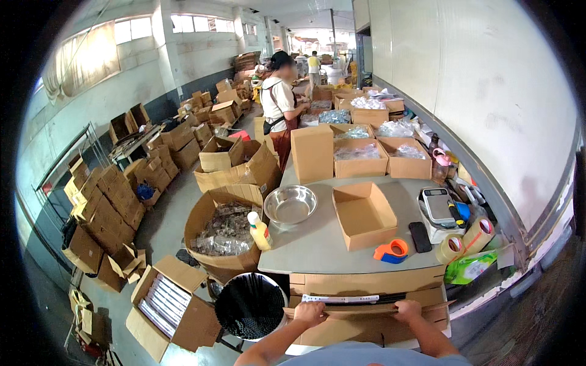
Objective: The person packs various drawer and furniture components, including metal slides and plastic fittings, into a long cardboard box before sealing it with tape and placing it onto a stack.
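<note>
"Cardboard carton (360, 332), open, bottom centre of frame. White strip (342, 299) and black strips (390, 299) lie in it."
"Grip?"
"I see both clamped: left hand (311, 313) and right hand (406, 311) each closed on the near flap (359, 310), well apart."
"Around it?"
"Bench (299, 253) just above in frame. I note steel bowl (290, 206) mid-frame, orange-and-blue tape dispenser (390, 251) right of centre."
</note>
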Motion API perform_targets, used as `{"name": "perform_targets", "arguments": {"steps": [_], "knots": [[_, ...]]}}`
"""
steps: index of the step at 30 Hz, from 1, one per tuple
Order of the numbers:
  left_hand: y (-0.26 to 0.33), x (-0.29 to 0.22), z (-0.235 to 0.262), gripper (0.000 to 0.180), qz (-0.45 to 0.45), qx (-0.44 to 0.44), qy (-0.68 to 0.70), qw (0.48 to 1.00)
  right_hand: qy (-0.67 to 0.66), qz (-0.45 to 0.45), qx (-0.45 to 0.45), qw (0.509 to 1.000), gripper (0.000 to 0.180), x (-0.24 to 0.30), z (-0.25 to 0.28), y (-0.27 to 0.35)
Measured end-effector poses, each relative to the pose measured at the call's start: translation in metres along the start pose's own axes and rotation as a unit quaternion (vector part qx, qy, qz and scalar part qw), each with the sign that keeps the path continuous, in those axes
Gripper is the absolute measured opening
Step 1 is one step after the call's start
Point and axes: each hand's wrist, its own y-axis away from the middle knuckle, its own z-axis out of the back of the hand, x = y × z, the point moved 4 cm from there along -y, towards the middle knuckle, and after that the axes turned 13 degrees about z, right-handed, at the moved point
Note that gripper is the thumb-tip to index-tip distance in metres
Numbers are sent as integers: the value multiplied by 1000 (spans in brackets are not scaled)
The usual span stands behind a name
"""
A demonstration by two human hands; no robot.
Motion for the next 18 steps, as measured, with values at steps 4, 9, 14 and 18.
{"name": "perform_targets", "arguments": {"steps": [4,9,14,18], "knots": [[-7,15,-38,36,39,59,48,996,12,-24,17,1000,27,4,8,3],[6,11,-36,39,-35,-113,-27,993,43,-19,40,998,34,-2,-4,0],[5,-15,16,39,28,25,-30,999,29,-37,56,997,29,-3,0,4],[2,12,-21,39,59,21,73,995,27,-13,51,998,29,9,9,3]]}}
